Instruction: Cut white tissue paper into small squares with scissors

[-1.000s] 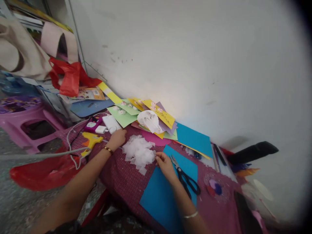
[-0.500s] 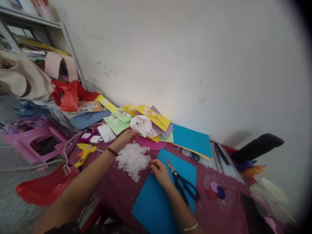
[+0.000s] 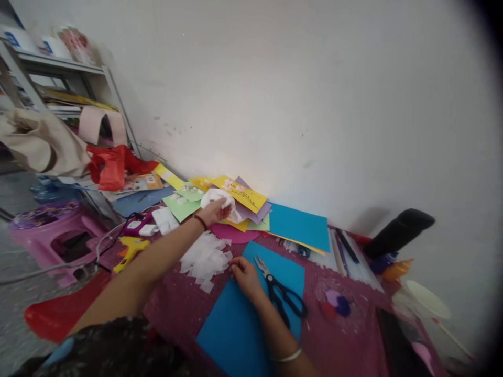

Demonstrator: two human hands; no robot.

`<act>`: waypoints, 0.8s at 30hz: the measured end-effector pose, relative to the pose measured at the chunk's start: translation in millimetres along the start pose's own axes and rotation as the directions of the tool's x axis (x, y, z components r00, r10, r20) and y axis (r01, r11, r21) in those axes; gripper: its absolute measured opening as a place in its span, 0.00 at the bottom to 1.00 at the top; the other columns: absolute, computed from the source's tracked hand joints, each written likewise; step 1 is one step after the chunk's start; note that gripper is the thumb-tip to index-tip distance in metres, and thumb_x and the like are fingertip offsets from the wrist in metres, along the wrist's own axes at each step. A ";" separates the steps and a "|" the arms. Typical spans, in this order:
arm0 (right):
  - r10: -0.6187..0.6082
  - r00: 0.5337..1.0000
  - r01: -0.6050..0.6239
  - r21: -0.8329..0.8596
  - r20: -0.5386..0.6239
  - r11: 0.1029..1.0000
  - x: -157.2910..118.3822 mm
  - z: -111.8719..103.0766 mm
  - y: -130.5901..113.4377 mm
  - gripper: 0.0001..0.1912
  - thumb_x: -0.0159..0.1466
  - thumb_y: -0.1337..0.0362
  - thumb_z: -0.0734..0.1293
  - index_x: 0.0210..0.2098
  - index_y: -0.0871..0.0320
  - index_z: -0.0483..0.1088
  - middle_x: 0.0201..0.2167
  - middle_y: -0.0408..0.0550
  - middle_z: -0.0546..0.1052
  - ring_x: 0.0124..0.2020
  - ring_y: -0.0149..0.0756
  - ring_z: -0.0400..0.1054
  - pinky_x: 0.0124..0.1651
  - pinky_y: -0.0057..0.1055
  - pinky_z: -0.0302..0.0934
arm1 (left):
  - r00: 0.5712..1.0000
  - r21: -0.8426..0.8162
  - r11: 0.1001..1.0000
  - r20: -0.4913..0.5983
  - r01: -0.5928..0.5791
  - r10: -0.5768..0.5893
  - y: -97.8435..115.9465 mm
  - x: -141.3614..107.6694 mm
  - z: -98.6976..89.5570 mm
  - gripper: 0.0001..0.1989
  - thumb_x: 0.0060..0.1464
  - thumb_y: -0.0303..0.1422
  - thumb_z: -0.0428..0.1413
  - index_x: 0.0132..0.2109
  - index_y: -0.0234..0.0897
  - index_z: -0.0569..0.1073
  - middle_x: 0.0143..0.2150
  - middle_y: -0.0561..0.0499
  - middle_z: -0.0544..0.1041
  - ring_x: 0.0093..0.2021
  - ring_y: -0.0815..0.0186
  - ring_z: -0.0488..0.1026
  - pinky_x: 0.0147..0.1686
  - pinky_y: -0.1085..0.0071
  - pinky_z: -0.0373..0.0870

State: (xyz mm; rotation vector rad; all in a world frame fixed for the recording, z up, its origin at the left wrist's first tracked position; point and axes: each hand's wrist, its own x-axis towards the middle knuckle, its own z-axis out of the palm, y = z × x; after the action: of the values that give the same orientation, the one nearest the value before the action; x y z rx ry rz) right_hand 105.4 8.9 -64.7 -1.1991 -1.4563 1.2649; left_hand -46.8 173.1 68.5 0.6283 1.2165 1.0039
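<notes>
My left hand (image 3: 218, 210) reaches over the table to a crumpled white bundle (image 3: 237, 214), thin like a plastic bag or cloth. Its fingers are apart at the bundle's front side; I cannot see a grip. Below that arm lies a loose pile of small white translucent squares (image 3: 206, 256). My right hand (image 3: 247, 276) rests over a blue sheet (image 3: 231, 327), thumb and forefinger pinched together by the pile's right edge. Whatever is in the pinch is too small to make out. Black-handled scissors (image 3: 277, 285) lie on the blue sheet, right of this hand.
Yellow, green and purple cards (image 3: 245, 193) are stacked against the wall. A yellow glue gun (image 3: 131, 250) and a white charger (image 3: 165, 220) lie left. Blue cardstock (image 3: 298, 225), a dish with coloured discs (image 3: 338, 303) and a black upright object (image 3: 401, 233) are right.
My left hand has moved from above the white pile up and away to the crumpled white bundle. My right hand keeps its pinch by the pile. The whole view has shifted slightly.
</notes>
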 end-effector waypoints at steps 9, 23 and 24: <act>0.009 1.000 -0.009 0.021 0.007 1.000 -2.3 -0.8 -3.1 0.09 0.60 0.69 0.60 0.34 0.54 0.71 0.27 0.41 0.75 0.27 0.33 0.70 0.30 0.28 0.64 | 0.986 0.011 0.987 -0.055 -0.158 0.159 102.2 -24.6 -7.8 0.22 0.67 0.40 0.45 0.39 0.25 0.76 0.25 0.42 0.76 0.22 0.66 0.72 0.22 0.73 0.69; 0.057 0.996 -0.048 0.145 -0.061 0.988 -4.8 -4.6 -13.7 0.07 0.60 0.63 0.62 0.37 0.53 0.70 0.25 0.41 0.74 0.22 0.33 0.68 0.28 0.31 0.64 | 0.992 -0.127 0.989 0.113 0.077 -0.063 -61.4 -66.0 -38.0 0.23 0.69 0.38 0.39 0.33 0.32 0.72 0.22 0.48 0.73 0.19 0.70 0.70 0.21 0.75 0.68; 0.060 0.995 -0.048 0.159 -0.074 0.986 -5.5 -4.3 -14.6 0.08 0.60 0.62 0.62 0.38 0.53 0.70 0.25 0.41 0.74 0.22 0.34 0.68 0.28 0.31 0.65 | 0.989 -0.134 0.987 0.124 0.093 -0.077 -71.1 -65.3 -40.7 0.23 0.69 0.38 0.39 0.33 0.33 0.72 0.22 0.49 0.73 0.19 0.70 0.71 0.22 0.75 0.69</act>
State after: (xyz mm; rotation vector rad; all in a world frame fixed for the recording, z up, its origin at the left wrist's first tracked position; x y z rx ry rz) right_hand 108.7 3.8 -49.7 -1.1754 -1.2506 1.3285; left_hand -67.1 78.7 27.9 0.5144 1.0507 0.9578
